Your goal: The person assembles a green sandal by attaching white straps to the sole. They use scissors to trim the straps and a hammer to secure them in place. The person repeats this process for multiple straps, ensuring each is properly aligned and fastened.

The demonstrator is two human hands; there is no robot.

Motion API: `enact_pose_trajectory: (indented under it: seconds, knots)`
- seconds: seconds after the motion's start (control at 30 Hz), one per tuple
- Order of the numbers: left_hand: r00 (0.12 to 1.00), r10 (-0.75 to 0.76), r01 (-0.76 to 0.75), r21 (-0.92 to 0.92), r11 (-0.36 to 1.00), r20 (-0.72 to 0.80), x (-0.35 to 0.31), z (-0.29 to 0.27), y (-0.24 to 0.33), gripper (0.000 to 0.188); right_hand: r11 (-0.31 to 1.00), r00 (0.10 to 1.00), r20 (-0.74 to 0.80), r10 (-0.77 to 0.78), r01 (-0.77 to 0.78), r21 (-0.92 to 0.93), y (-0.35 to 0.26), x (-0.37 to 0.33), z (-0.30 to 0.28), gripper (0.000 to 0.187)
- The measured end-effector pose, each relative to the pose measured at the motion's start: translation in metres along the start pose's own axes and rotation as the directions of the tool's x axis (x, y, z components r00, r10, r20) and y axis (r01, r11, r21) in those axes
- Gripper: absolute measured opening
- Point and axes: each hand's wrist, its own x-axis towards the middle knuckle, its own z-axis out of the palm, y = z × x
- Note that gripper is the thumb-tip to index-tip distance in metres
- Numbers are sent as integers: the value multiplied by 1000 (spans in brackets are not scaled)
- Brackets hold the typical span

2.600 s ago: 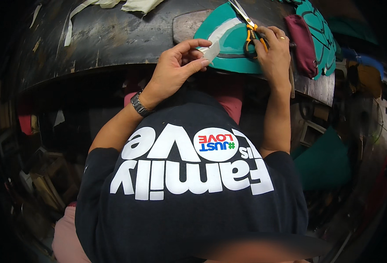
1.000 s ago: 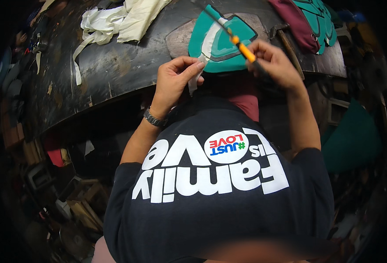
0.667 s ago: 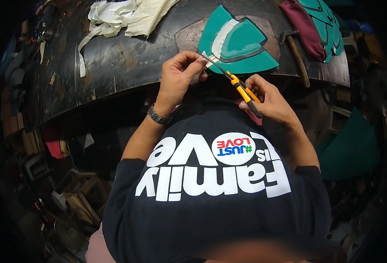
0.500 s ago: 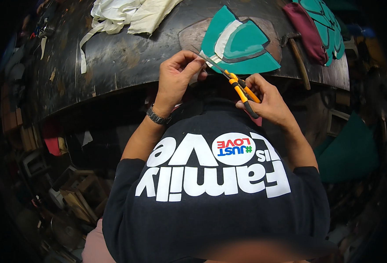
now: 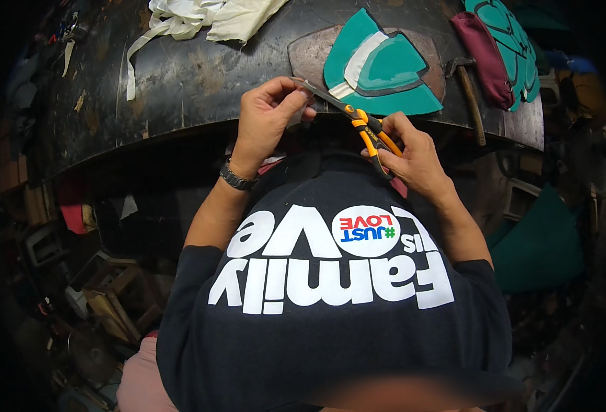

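Your left grip (image 5: 265,113), at 11 o'clock from the view's centre, pinches a pale fabric strip (image 5: 295,118). Your right grip (image 5: 418,161), at 2 o'clock, wraps the handles of the orange-and-black scissors (image 5: 360,122); their blades point toward 10 o'clock, tips at the left grip. The strip should prove light, limp and easily creased: pinch it near its edge, fingers clear of the blades. Expect rigid scissors; hold the handles only. Writing: your black T-shirt (image 5: 330,350) bears large white inverted lettering and a round multicoloured badge, both legible.
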Motion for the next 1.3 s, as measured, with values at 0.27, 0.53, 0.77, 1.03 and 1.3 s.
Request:
enact_pose_trajectory:
  seconds: [0.27, 0.53, 0.77, 1.03, 1.3]
  knots:
    - [998, 27, -26, 20, 999, -63, -3, -4, -3, 19, 960, 967, -186, -174, 124, -251, 10, 36, -36, 24]
    - [999, 18, -23, 97, 995, 50, -7, 17, 26, 23, 839, 861, -505, 55, -314, -445, 92, 171, -148, 28]
    - [974, 105, -147, 205, 968, 200, 22, 45, 51, 31, 963, 785, -559, -267, 240, -123, 100, 161, -118, 26]
    - [939, 9, -155, 400, 903, 344, 87, 113, 16, 49, 980, 839, -544, -7, 113, 162, 69, 62, -59, 18]
    - [940, -70, -139, 560, 816, 335, 108, 133, -14, 60, 981, 763, -639, -102, 183, 61, 76, 48, -35, 15]
